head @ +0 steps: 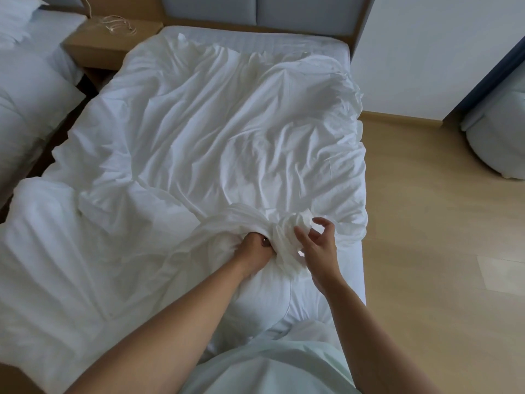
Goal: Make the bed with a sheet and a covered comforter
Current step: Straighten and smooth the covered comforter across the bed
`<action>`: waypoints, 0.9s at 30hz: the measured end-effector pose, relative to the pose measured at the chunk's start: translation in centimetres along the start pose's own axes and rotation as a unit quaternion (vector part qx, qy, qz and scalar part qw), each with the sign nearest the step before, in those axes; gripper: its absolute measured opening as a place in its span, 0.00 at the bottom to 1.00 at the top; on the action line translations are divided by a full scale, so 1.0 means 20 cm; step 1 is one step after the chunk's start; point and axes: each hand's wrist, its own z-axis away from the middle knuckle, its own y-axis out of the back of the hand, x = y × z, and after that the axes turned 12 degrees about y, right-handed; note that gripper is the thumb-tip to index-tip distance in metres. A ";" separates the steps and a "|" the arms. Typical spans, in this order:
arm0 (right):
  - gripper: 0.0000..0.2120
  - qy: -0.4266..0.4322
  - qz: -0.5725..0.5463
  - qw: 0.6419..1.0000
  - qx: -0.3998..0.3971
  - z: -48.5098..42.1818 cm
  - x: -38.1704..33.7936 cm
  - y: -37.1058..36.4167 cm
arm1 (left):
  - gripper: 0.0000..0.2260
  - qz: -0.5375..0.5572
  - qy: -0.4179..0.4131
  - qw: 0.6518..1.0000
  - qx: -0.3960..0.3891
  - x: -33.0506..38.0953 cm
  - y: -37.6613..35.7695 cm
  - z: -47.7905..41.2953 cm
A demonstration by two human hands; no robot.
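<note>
Left hand (pixel 257 247): forearm reaches forward from the lower left, back of the hand up. The fingers are curled into a gathered bunch of white cover (pixel 227 137) near the foot of the bed (pixel 356 268), gripping it.

Right hand (pixel 315 245): forearm comes in from the lower right, wrist bent inward. The thumb lies against the same bunch while the fingers are loosely curled and spread above the cloth, closed on nothing. The two hands sit close together, the bunch between them.

Cover: white and heavily creased, spread over most of the mattress. Its long axis runs from the person toward the headboard (pixel 255 9). The creases fan out from the gripped bunch.

Sheet (pixel 255 38): a flat white strip showing at the head end, beyond the cover's far edge.

Comforter (pixel 56 265): white with faint stripes, heaped on the near left corner of the bed and lapping over its left side.

Surroundings: bedside table (pixel 113 44) bearing a cable (pixel 119 25); second bed (pixel 28 81) at left; pale wooden floor (pixel 426 223) at right.
</note>
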 end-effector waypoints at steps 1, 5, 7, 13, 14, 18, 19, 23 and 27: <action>0.19 -0.008 -0.011 1.000 0.016 0.00 0.00 0.01 | 0.06 0.004 0.000 1.000 0.007 0.01 0.00 0.00; 0.17 -0.045 -0.001 0.998 0.047 -0.01 0.03 -0.02 | 0.08 0.064 0.008 0.998 -0.020 0.02 0.00 0.00; 0.16 -0.070 0.027 0.997 0.035 -0.02 0.03 -0.06 | 0.08 0.082 0.007 0.996 -0.029 0.02 0.00 0.00; 0.14 -0.131 0.088 0.986 -0.046 -0.04 0.05 -0.07 | 0.08 0.109 0.036 0.993 -0.042 0.02 0.02 0.01; 0.14 -0.143 0.097 0.983 -0.057 -0.04 0.05 -0.06 | 0.09 0.115 0.054 0.990 -0.065 0.02 0.04 0.02; 0.13 -0.130 0.171 0.975 -0.058 -0.03 0.07 -0.06 | 0.22 0.242 0.140 0.924 -0.262 0.02 0.11 0.00; 0.13 -0.122 0.175 0.975 -0.053 -0.03 0.07 -0.06 | 0.23 0.250 0.142 0.924 -0.252 0.04 0.11 0.01; 0.10 -0.112 0.111 0.987 -0.010 -0.05 0.06 -0.05 | 0.22 0.205 0.151 0.967 -0.027 0.08 0.03 0.01; 0.08 -0.145 0.030 0.986 0.075 -0.10 0.06 -0.02 | 0.26 0.076 0.104 0.991 0.023 0.09 0.05 0.03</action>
